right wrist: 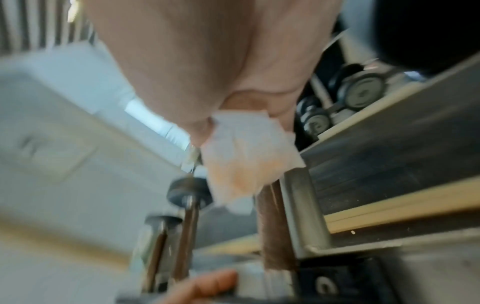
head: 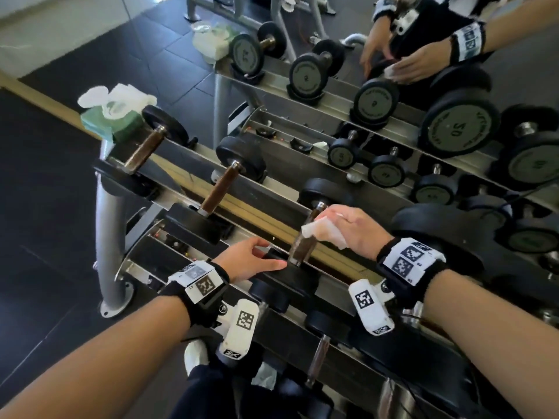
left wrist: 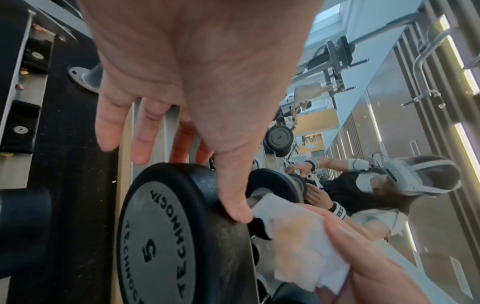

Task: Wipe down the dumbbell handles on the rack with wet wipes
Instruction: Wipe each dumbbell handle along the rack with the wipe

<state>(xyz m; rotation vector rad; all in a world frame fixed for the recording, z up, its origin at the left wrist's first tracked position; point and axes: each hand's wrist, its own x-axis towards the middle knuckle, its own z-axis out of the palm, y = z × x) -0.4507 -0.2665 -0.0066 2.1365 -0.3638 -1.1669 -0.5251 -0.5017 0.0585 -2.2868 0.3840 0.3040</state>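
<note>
On the rack's [head: 248, 213] top tier a dumbbell lies with a brown handle [head: 302, 251] and black heads. My right hand [head: 338, 225] grips a white wet wipe [head: 323, 229] wrapped round the upper part of that handle. In the right wrist view the wipe [right wrist: 244, 156] shows orange-brown stains and covers the handle [right wrist: 275, 226] from above. My left hand [head: 263, 257] rests with straight fingers on the near head [head: 295, 278]. That head [left wrist: 161, 236] is marked 5, and my left thumb [left wrist: 236, 209] lies on its rim beside the wipe [left wrist: 298, 236].
Two more brown-handled dumbbells [head: 219, 187] [head: 145, 149] lie to the left on the same tier. A green wipe pack [head: 112, 119] sits at the rack's left end. A large black dumbbell [head: 438, 237] is close on the right. Smaller dumbbells [head: 320, 355] fill the lower tier. A mirror behind doubles everything.
</note>
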